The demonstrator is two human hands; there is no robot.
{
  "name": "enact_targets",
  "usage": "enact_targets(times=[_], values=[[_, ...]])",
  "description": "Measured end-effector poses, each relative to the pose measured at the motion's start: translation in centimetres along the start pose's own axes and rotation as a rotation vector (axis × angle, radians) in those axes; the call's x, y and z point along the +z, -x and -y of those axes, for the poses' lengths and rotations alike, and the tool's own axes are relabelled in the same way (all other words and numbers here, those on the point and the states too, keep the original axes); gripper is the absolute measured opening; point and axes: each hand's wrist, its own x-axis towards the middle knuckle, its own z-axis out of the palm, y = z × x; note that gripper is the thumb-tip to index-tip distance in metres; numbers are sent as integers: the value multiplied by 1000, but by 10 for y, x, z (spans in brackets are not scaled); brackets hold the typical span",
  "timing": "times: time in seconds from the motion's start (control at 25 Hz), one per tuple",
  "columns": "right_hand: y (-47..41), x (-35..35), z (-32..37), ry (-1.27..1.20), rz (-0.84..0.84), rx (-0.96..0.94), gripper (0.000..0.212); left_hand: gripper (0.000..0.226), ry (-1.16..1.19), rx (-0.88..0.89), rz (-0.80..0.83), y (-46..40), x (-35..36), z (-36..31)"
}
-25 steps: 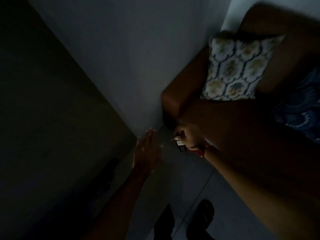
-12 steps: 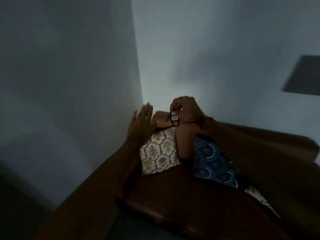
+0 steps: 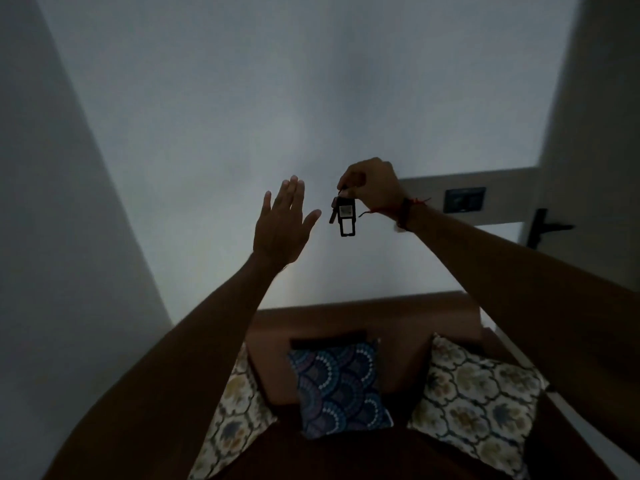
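The room is dim. My right hand (image 3: 372, 183) is raised in front of a pale wall and pinches the top of a small bunch of keys (image 3: 344, 216), which hangs down with a dark rectangular fob. A red thread and a dark band circle that wrist. My left hand (image 3: 282, 225) is held up just left of the keys, fingers straight and together, thumb spread, touching nothing.
Below my arms is a brown sofa (image 3: 360, 317) with a blue patterned cushion (image 3: 341, 386) between two cream floral cushions (image 3: 474, 396). A switch plate (image 3: 464, 199) and a dark door handle (image 3: 543, 228) sit on the right. A wall corner runs down the left.
The view has swung up from the floor and sofa arm to face the wall above the sofa. Both hands have risen and moved apart; the keys now hang freely from my right hand.
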Motion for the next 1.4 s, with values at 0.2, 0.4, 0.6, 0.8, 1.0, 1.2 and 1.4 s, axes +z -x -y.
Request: enact_targets(times=[0.2,0.4,0.6,0.8,1.0,1.2,1.4], values=[[36,-168,-41,76,-264,40,14,70,49,241,-107,-83,-36,-156],[81,-280,-81,120,-406,116,15,70,65,411,-131,-135,-40,-272],[112,-386,-135,170,-551,186,17,70,112,518,-166,-201,-34,-383],[133,-460,-216,249,-612,245,16,72,138,594,-159,-248,11,-484],[132,-543,-298,374,-657,268,14,70,224,628,-171,-307,47,-584],[146,-589,-391,430,-760,330,14,72,234,694,-111,-342,100,-672],[138,-625,-464,435,-755,350,11,74,249,660,-65,-378,139,-736]])
